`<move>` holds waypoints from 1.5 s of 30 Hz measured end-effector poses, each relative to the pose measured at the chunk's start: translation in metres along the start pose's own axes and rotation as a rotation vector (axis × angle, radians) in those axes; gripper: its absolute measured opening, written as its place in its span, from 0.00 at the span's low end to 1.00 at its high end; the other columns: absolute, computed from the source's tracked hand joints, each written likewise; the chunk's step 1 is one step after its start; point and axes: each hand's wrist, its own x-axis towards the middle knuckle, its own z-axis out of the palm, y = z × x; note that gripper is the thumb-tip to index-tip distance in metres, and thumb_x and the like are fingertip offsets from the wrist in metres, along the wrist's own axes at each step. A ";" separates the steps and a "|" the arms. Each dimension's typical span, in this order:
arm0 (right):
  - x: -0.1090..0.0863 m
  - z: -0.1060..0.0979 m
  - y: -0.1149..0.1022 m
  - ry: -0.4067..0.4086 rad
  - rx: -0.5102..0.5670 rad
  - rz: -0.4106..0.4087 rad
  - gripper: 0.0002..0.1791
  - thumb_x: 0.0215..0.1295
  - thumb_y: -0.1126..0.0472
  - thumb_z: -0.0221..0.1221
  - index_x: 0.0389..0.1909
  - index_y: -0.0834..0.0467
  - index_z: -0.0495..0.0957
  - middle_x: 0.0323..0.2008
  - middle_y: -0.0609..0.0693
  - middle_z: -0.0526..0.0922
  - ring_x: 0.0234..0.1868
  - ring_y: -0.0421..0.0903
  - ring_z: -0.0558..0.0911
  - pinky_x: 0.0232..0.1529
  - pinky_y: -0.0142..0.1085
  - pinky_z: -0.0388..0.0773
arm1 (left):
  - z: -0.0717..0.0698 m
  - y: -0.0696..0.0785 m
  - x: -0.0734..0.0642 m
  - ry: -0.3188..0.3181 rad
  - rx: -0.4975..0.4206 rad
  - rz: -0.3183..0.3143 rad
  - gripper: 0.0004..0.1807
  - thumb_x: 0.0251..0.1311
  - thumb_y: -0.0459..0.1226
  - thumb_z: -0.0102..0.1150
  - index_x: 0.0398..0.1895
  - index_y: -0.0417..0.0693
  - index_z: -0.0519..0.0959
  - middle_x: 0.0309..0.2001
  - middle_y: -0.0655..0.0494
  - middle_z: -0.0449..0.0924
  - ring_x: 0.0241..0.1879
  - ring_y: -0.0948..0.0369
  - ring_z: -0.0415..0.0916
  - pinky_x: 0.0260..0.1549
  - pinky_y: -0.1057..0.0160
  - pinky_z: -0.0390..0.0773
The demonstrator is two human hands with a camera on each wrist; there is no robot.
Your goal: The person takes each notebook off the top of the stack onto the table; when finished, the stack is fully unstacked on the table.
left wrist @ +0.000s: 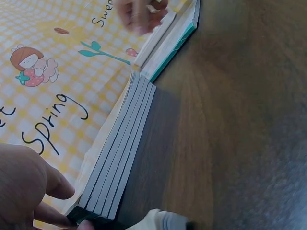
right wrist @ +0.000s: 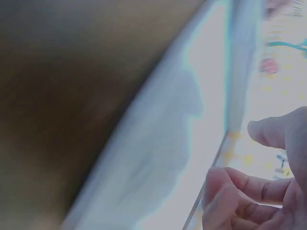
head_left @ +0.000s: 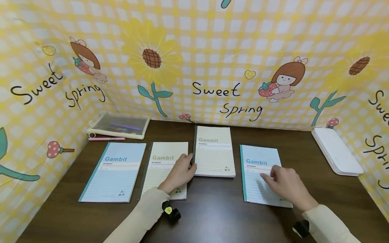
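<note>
In the head view my left hand point(head_left: 180, 171) touches the dark spine edge of a stack of cream notebooks point(head_left: 214, 153) in the middle of the table. Several layers of the notebook stack point(left wrist: 122, 143) show edge-on in the left wrist view, with the left hand point(left wrist: 26, 187) at its spine end. A second cream notebook point(head_left: 152, 180) lies partly hidden under the left forearm. My right hand point(head_left: 285, 184) hovers over a blue notebook point(head_left: 258, 192) with a green spine; its fingers are loosely bent, with nothing between them. Its view of the notebook point(right wrist: 158, 158) is blurred.
Another blue notebook point(head_left: 110, 179) lies at the far left. Behind it are a zipped pencil pouch point(head_left: 121, 126) and a pink pen point(head_left: 109, 138). A white case point(head_left: 337, 152) sits at the right edge. A yellow checked cloth point(head_left: 212, 60) hangs around the table.
</note>
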 end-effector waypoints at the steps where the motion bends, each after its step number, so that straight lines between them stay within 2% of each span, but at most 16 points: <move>1: 0.007 0.001 -0.007 -0.007 0.031 -0.012 0.17 0.62 0.51 0.63 0.23 0.59 0.75 0.15 0.46 0.73 0.16 0.39 0.68 0.17 0.33 0.64 | 0.000 0.001 0.001 0.001 -0.004 -0.001 0.28 0.68 0.34 0.49 0.65 0.24 0.62 0.52 0.31 0.72 0.36 0.56 0.73 0.34 0.59 0.76; 5: 0.031 0.012 -0.032 -0.088 0.172 -0.018 0.17 0.66 0.49 0.60 0.33 0.61 0.79 0.23 0.50 0.82 0.19 0.39 0.75 0.21 0.34 0.71 | 0.000 0.002 0.001 0.005 -0.007 -0.008 0.27 0.68 0.34 0.49 0.65 0.23 0.62 0.51 0.31 0.72 0.38 0.55 0.74 0.36 0.58 0.76; 9: 0.047 0.027 -0.051 -0.152 0.262 0.005 0.22 0.67 0.48 0.58 0.44 0.65 0.78 0.25 0.51 0.82 0.18 0.40 0.75 0.22 0.35 0.72 | 0.001 0.001 0.001 0.003 -0.006 0.003 0.28 0.67 0.34 0.50 0.65 0.23 0.62 0.52 0.31 0.72 0.41 0.53 0.75 0.39 0.55 0.77; 11: 0.053 0.035 -0.058 -0.175 0.297 0.011 0.21 0.67 0.48 0.58 0.44 0.65 0.77 0.22 0.51 0.80 0.16 0.41 0.75 0.20 0.35 0.72 | 0.001 0.000 0.001 0.007 -0.006 0.011 0.28 0.67 0.33 0.50 0.65 0.23 0.63 0.51 0.31 0.72 0.41 0.52 0.75 0.40 0.55 0.78; 15: 0.056 0.047 -0.065 -0.201 0.344 0.010 0.15 0.69 0.51 0.57 0.36 0.62 0.74 0.17 0.51 0.74 0.13 0.43 0.73 0.19 0.36 0.70 | 0.003 0.000 0.000 0.014 -0.011 0.022 0.27 0.66 0.32 0.52 0.64 0.23 0.63 0.50 0.31 0.73 0.40 0.53 0.74 0.38 0.57 0.77; 18: 0.056 0.053 -0.068 -0.183 0.331 -0.002 0.13 0.69 0.54 0.56 0.31 0.59 0.72 0.16 0.50 0.70 0.15 0.43 0.69 0.20 0.35 0.66 | 0.003 0.000 0.000 0.017 -0.012 0.024 0.27 0.65 0.32 0.52 0.64 0.24 0.64 0.48 0.33 0.73 0.38 0.54 0.74 0.35 0.59 0.76; 26: 0.055 0.056 -0.069 -0.155 0.302 -0.019 0.13 0.70 0.54 0.55 0.35 0.60 0.73 0.18 0.50 0.70 0.16 0.43 0.68 0.20 0.35 0.65 | 0.003 -0.001 0.001 0.057 0.000 0.089 0.22 0.62 0.31 0.53 0.56 0.25 0.71 0.38 0.39 0.74 0.33 0.57 0.69 0.28 0.63 0.72; 33: 0.054 0.057 -0.070 -0.146 0.262 -0.046 0.14 0.70 0.54 0.55 0.30 0.59 0.71 0.16 0.49 0.68 0.15 0.43 0.67 0.19 0.34 0.64 | 0.003 0.000 0.002 0.056 -0.010 0.032 0.28 0.63 0.33 0.54 0.63 0.24 0.66 0.42 0.35 0.75 0.33 0.57 0.72 0.31 0.62 0.74; 39: 0.055 0.058 -0.068 -0.152 0.248 -0.074 0.17 0.71 0.54 0.54 0.24 0.57 0.67 0.13 0.48 0.66 0.13 0.42 0.64 0.19 0.33 0.62 | 0.002 -0.001 0.004 0.113 -0.030 0.024 0.26 0.62 0.33 0.57 0.61 0.25 0.69 0.38 0.40 0.75 0.31 0.59 0.70 0.30 0.65 0.72; 43: 0.055 0.058 -0.067 -0.166 0.254 -0.076 0.18 0.71 0.54 0.54 0.22 0.57 0.67 0.12 0.48 0.66 0.12 0.42 0.64 0.18 0.33 0.63 | 0.002 0.003 0.006 0.164 -0.062 0.048 0.21 0.62 0.33 0.57 0.56 0.27 0.75 0.33 0.45 0.76 0.29 0.62 0.69 0.28 0.67 0.70; 45: 0.055 0.058 -0.066 -0.163 0.258 -0.080 0.18 0.71 0.54 0.54 0.22 0.57 0.66 0.11 0.48 0.65 0.12 0.42 0.64 0.18 0.33 0.62 | 0.001 0.006 0.009 0.165 -0.123 0.035 0.15 0.63 0.33 0.56 0.46 0.29 0.80 0.26 0.45 0.76 0.22 0.62 0.67 0.23 0.68 0.68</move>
